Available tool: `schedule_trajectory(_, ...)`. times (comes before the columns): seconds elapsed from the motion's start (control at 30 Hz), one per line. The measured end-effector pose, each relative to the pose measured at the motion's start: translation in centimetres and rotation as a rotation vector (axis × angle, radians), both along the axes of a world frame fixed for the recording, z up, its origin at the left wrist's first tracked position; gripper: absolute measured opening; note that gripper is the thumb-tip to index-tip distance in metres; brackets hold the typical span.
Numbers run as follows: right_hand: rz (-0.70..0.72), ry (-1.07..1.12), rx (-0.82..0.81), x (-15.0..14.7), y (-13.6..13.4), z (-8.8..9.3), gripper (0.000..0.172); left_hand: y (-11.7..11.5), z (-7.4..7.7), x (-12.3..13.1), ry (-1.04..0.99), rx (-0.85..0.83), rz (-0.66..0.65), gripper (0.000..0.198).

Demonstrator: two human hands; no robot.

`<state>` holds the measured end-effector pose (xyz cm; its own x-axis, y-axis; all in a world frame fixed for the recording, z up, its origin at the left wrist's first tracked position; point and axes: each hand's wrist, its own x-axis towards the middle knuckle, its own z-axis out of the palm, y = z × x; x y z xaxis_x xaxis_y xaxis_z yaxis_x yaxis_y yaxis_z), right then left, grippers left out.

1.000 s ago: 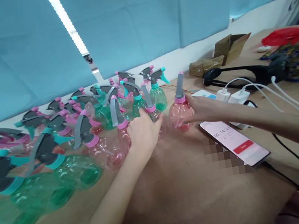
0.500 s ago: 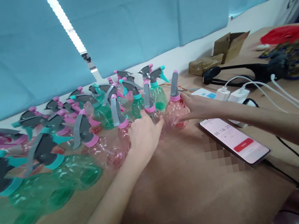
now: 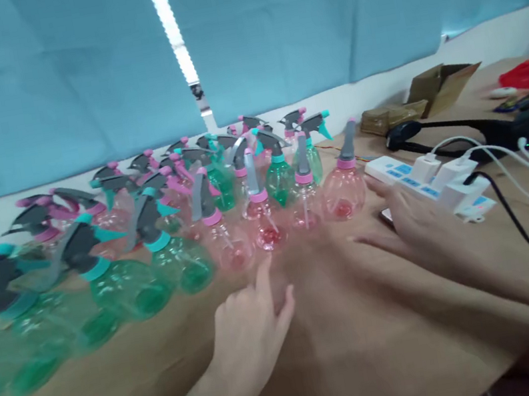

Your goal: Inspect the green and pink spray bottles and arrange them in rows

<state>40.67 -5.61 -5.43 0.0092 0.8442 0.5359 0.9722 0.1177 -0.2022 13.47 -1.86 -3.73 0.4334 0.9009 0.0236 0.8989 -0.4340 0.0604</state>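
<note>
Our fingers (image 3: pixel 264 282) are loose and empty: our left hand (image 3: pixel 249 322) has drawn back before the pink bottles (image 3: pixel 269 225), and our right hand (image 3: pixel 403 222) has released the end bottle (image 3: pixel 343 191), which stands unheld on the surface (image 3: pixel 342 360), seemingly settled.

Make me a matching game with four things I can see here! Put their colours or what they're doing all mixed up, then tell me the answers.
Things:
1. left hand
2. power strip
3. cardboard box
4. rightmost spray bottle

Clues:
A. see-through pink
B. brown and open
C. pointing
D. white

Right pairs: 1-C, 2-D, 3-B, 4-A
</note>
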Motion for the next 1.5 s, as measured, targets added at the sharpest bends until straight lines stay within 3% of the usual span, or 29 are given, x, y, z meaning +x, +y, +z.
schedule_trajectory(0.1, 0.148, 0.110, -0.064, -4.7, -1.5, 0.2, 0.054, -0.7, -0.9, -5.6, -0.163, -0.036, -0.045, 0.034)
schedule_trajectory(0.23, 0.434, 0.147, -0.194, -12.3, -0.7, 1.7, 0.032, -2.2, -1.7, -12.8, -0.379, 0.002, -0.035, 0.027)
schedule_trajectory(0.5, 0.924, 0.202, -0.293, -27.6, 2.7, 2.8, 0.030, -5.7, -2.7, -27.3, -0.595, 0.143, 0.310, 0.023)
schedule_trajectory(0.63, 1.069, 0.224, -0.335, -34.4, 3.6, 3.0, 0.028, -6.2, -0.9, -34.5, -0.873, 0.246, 0.632, 0.031)
schedule_trajectory(0.83, 1.240, 0.301, -0.381, -43.3, 4.5, 2.0, 0.028, -5.3, 2.2, -42.7, -0.888, 0.494, 0.810, 0.034)
schedule_trajectory(1.07, 1.296, 0.349, -0.429, -49.2, 4.4, 0.4, 0.036, 0.3, 1.6, -46.8, -0.754, 0.573, 0.765, 0.072)
schedule_trajectory(1.2, 1.288, 0.351, -0.445, -50.1, 4.7, 0.0, 0.034, 2.3, 1.7, -46.7, -0.734, 0.487, 0.671, 0.069)
schedule_trajectory(1.33, 1.298, 0.360, -0.470, -50.0, 4.9, -0.4, 0.030, 2.2, 2.1, -46.7, -0.714, 0.418, 0.558, 0.044)
schedule_trajectory(1.5, 1.281, 0.394, -0.481, -49.1, 5.0, -0.5, 0.043, -0.8, 2.2, -47.8, -0.676, 0.422, 0.637, 0.046)
